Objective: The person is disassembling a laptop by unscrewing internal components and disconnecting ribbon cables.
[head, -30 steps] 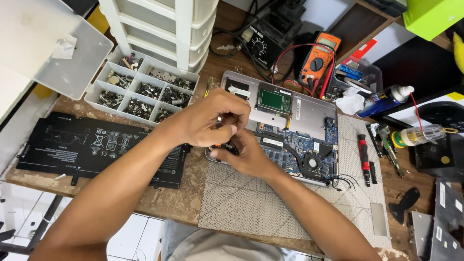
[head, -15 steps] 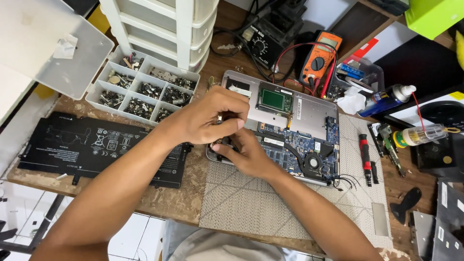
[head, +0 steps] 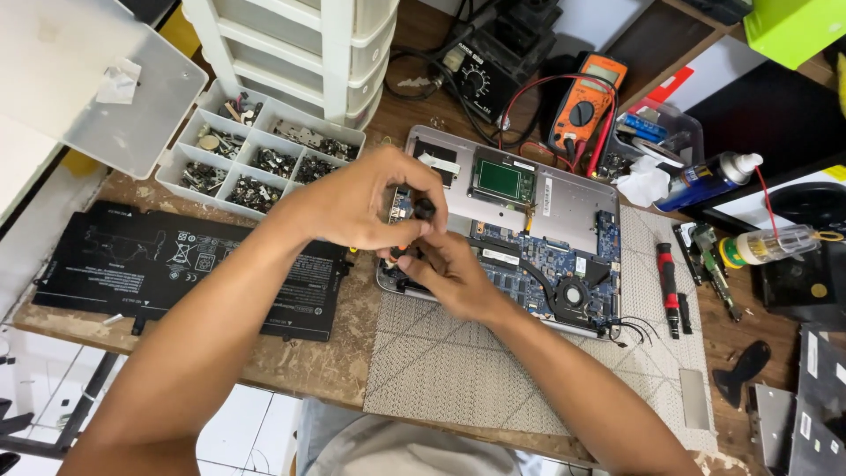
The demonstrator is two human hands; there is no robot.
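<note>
An opened laptop base (head: pixel 564 198) lies on a grey mat, its blue circuit board and fan exposed. My left hand (head: pixel 352 203) is over the laptop's left end, its fingertips pinching a small black screwdriver handle (head: pixel 425 209) held upright. My right hand (head: pixel 449 273) is just below it at the laptop's front left corner, fingers closed around the tool's lower part near an orange band. The tip and the spot it touches are hidden by my fingers.
A flat black battery pack (head: pixel 185 269) lies left of the laptop. A clear compartment box of screws (head: pixel 256 159) sits behind it, under white drawers. An orange multimeter (head: pixel 582 106), spray bottles (head: pixel 714 181) and a red-handled screwdriver (head: pixel 667 273) lie to the right.
Both hands stayed at the laptop's left corner; the fingers shifted slightly on the small tool.
</note>
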